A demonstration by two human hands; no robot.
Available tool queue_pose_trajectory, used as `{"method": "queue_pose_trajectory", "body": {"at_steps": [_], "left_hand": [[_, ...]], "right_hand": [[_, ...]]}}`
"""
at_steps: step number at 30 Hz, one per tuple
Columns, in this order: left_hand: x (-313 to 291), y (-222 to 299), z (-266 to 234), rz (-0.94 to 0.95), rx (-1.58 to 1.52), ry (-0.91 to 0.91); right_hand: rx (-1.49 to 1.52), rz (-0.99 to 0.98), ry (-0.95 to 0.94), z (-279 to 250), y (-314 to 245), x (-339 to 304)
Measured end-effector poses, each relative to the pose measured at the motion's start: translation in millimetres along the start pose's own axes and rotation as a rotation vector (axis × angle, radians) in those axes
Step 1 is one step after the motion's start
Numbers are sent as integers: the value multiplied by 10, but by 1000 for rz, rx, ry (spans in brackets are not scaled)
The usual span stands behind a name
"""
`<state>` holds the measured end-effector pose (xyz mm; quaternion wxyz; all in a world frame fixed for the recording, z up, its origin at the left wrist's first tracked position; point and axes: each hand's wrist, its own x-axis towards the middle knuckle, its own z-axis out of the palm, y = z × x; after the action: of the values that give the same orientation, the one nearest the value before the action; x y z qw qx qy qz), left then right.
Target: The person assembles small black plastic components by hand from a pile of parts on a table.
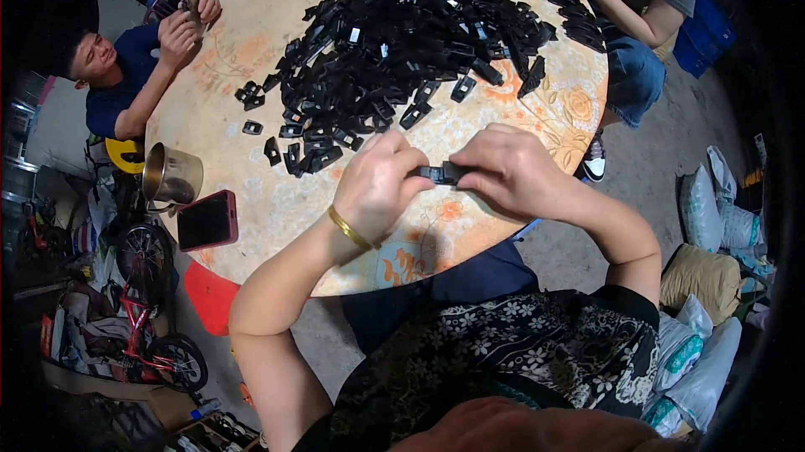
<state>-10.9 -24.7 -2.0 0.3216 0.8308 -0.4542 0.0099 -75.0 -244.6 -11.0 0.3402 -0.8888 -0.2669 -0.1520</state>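
Note:
Between my two hands, just over the near part of the round table (285, 242), is a small black plastic part (437, 174). My left hand (379, 179), with a gold bangle at the wrist, pinches its left end. The fingers of my right hand (510, 168) close on its right end and hide most of that side. Beyond my hands spreads a big heap of similar black plastic parts (402, 41). Several loose pieces, one of them a black part with a light slot (252, 127), lie at the heap's near left edge.
A metal mug (173, 174) and a red-cased phone (207, 220) sit at the table's left edge. A person (126, 83) at the left holds something small. Another person's arm (633, 20) is at the far right, beside a row of black parts (577, 16). Sacks (700, 276) stand on the floor.

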Motion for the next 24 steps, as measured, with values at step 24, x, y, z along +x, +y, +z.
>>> {"method": "queue_pose_trajectory", "body": {"at_steps": [24], "left_hand": [[976,-476,-304,-247,539,244]], "right_hand": [[-366,-28,36,-129,343,333]]}}
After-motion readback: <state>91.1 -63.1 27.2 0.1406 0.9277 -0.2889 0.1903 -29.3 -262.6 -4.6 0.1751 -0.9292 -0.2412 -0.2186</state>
